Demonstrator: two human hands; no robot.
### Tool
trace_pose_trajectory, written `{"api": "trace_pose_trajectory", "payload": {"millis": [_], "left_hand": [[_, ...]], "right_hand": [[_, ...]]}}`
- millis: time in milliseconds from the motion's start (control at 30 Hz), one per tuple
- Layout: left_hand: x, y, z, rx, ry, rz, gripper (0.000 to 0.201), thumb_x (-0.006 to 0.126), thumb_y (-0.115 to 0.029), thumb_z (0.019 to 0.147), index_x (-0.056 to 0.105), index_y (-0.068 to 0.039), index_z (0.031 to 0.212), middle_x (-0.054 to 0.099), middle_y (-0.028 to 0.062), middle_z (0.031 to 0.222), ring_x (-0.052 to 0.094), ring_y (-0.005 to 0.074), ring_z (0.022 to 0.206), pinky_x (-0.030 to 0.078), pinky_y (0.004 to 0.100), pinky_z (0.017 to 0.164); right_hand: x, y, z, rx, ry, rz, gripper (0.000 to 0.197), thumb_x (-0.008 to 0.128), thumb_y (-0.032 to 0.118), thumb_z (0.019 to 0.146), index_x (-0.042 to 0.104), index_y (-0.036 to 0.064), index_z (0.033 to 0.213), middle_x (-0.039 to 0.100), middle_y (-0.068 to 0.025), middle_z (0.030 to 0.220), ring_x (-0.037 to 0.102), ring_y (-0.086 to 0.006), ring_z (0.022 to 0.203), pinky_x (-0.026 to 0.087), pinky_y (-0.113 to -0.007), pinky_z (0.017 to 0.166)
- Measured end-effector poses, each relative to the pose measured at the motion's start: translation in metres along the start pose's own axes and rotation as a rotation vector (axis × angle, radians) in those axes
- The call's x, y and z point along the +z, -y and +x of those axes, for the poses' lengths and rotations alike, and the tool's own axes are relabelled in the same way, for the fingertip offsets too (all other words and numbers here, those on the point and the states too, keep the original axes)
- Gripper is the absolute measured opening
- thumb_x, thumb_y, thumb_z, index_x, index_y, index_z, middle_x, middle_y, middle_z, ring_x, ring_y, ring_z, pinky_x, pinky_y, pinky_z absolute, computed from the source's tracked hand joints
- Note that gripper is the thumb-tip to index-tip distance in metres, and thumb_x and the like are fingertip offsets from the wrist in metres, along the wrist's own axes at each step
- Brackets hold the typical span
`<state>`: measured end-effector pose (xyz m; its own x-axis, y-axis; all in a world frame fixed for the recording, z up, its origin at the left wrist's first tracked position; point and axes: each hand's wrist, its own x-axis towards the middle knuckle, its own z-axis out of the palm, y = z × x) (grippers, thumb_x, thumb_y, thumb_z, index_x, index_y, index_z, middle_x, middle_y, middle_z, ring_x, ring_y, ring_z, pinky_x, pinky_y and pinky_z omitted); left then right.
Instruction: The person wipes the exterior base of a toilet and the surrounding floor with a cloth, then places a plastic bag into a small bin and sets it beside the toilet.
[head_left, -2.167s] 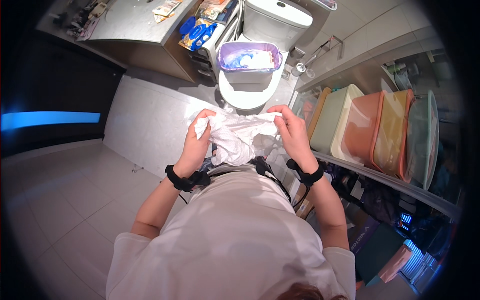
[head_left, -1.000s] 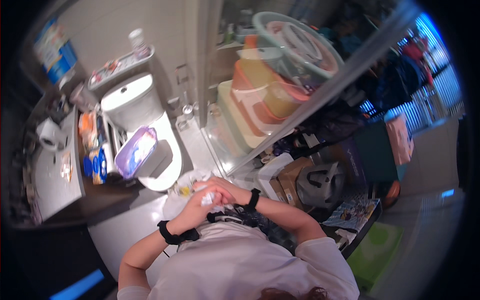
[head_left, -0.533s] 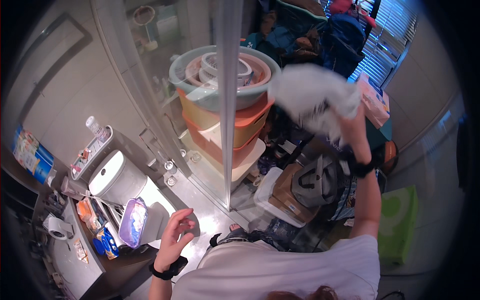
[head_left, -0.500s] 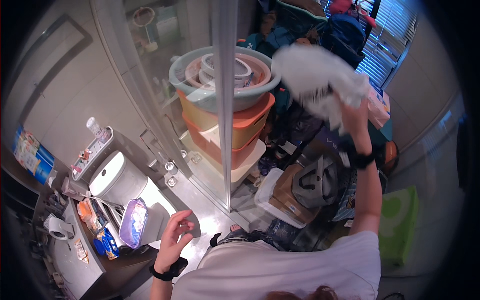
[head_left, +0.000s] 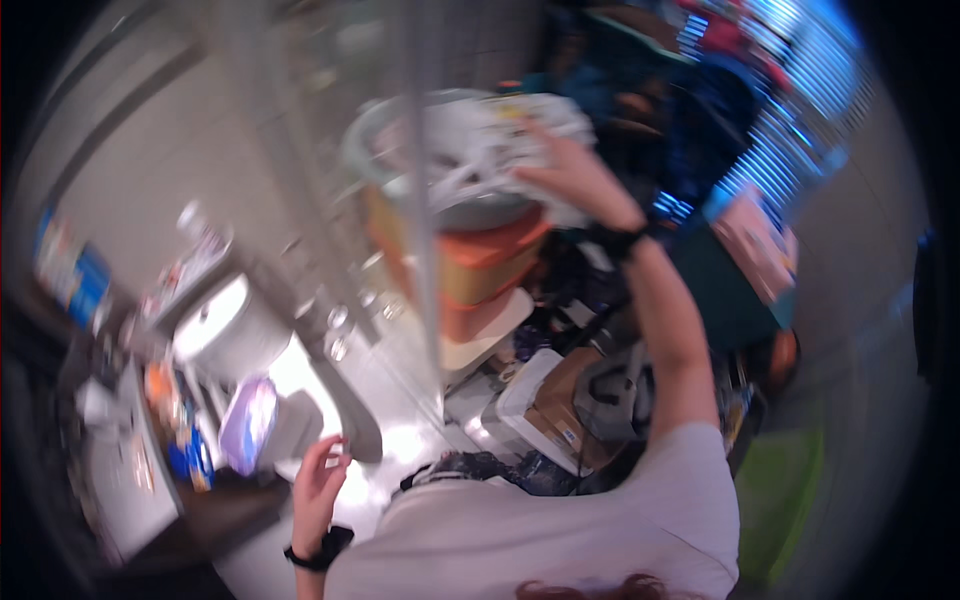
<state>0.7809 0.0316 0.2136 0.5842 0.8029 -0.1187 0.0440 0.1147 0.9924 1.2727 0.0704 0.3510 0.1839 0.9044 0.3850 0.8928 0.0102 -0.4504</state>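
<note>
A crumpled white plastic bag (head_left: 560,115), blurred by motion, lies over the grey-blue basin (head_left: 365,150) on top of the stack. My right hand (head_left: 580,180) is stretched out over the bag, fingers and thumb apart, at its right side. The bag hangs partly over the basin's right rim; what is under it is mostly hidden. Low at the left, my left hand (head_left: 318,485) is raised with loosely curved fingers and holds nothing. Nearest to it is a small bin with a purple liner (head_left: 248,425).
Orange and yellow storage boxes (head_left: 480,265) carry the basin behind a glass door frame (head_left: 425,250). A toilet (head_left: 240,330) stands left. Near my front are a cardboard box (head_left: 560,405) and a grey bag (head_left: 610,400). A pink pack (head_left: 755,240) sits at the right.
My right hand has swung left with the white bag, which now rests over the basin; its fingers have spread. My left hand has dropped slightly. The view has shifted and blurred.
</note>
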Motion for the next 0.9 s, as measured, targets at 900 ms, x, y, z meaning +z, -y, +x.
{"api": "trace_pose_trajectory", "payload": {"millis": [900], "left_hand": [[-0.234,0.099,-0.117,-0.201,-0.148,-0.477,0.080,0.061,-0.027,0.090,0.006,-0.019,0.149,0.019,0.0145,0.146,0.045,0.0230,0.119,0.046,0.0346,0.091]], "right_hand": [[0.422,0.392,-0.150,0.479,0.597,1.251,0.028,0.048,0.011,0.095,0.047,0.0018,0.122,0.057,-0.0032,0.107,0.053,-0.0082,0.095,0.044,-0.024,0.082]]}}
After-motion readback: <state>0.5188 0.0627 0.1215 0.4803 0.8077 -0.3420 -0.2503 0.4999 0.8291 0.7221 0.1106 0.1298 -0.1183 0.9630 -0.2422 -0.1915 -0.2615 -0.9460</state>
